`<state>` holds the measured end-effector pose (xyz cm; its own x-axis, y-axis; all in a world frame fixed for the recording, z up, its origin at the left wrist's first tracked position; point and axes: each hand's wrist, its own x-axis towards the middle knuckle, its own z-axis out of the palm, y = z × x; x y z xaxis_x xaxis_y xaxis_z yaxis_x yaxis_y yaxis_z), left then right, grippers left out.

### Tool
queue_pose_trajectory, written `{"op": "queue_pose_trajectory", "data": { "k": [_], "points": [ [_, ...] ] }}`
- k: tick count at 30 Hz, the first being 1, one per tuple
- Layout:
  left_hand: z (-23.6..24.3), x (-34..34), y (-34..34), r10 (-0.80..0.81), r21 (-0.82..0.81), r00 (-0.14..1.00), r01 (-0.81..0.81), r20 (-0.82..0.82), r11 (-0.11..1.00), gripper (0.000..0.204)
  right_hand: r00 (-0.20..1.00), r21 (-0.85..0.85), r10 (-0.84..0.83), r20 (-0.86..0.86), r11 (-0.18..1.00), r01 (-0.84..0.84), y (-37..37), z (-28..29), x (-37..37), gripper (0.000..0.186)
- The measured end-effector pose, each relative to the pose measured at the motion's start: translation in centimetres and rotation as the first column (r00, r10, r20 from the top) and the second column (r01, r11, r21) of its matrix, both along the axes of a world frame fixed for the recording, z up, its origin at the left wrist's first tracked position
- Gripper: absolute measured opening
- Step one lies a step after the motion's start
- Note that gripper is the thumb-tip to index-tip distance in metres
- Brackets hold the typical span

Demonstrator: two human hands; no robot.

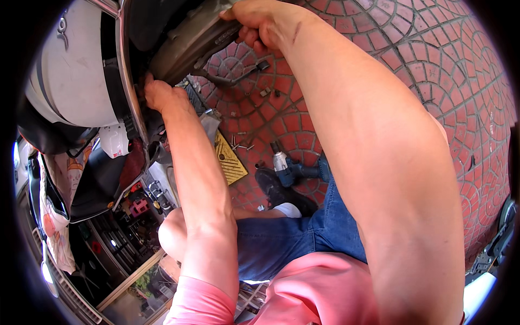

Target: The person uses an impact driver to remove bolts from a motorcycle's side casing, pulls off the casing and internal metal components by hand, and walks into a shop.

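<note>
Both my arms reach forward to a long, dusty grey-brown cover [189,46] at the body of a scooter-like vehicle. My right hand [259,26] grips its far right end, thumb on top and fingers curled underneath. At the cover's near left end, beside the vehicle's metal rim, my left hand [162,95] is closed on the edge, its fingertips partly hidden. Below the cover a dark curved bar [233,81] reaches out over the tiles. What the cover joins to, deeper inside, lies in dark shadow.
A blue power wrench [287,165] with a silver nose lies beside my black shoe [276,189]. Several bolts [238,143] are scattered near a yellow striped plate [230,157] on the red paving [406,43]. The vehicle's pale panel [76,65] stands at left.
</note>
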<state>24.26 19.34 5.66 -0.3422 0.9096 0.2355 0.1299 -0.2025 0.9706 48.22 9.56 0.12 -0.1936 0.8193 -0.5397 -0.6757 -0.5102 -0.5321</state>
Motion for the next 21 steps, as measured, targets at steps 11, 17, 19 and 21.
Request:
{"op": "queue_pose_trajectory", "data": {
  "k": [11, 17, 19, 21],
  "points": [
    [-1.0, -1.6, -3.0, -0.139, 0.150, 0.980, 0.160, -0.142, 0.976, 0.045, 0.945, 0.138, 0.307, 0.110, 0.937, -0.320, -1.0, 0.8, 1.8, 0.023],
    [-1.0, -1.8, -2.1, -0.184, 0.132, 0.971, 0.204, -0.151, 0.970, 0.042, 0.888, 0.178, 0.458, -0.043, 0.878, -0.444, 0.1, -2.0, 2.4, 0.028],
    [-1.3, -2.5, -1.4, -0.174, 0.147, 0.975, 0.195, -0.140, 0.970, 0.043, 0.885, 0.160, 0.464, -0.043, 0.878, -0.452, 0.0, -1.7, 2.2, 0.031],
    [-1.3, -2.6, -1.2, -0.171, 0.149, 0.978, 0.188, -0.121, 0.971, 0.043, 0.893, 0.123, 0.450, -0.017, 0.887, -0.445, -0.4, -1.3, 2.0, 0.033]
  ]
}}
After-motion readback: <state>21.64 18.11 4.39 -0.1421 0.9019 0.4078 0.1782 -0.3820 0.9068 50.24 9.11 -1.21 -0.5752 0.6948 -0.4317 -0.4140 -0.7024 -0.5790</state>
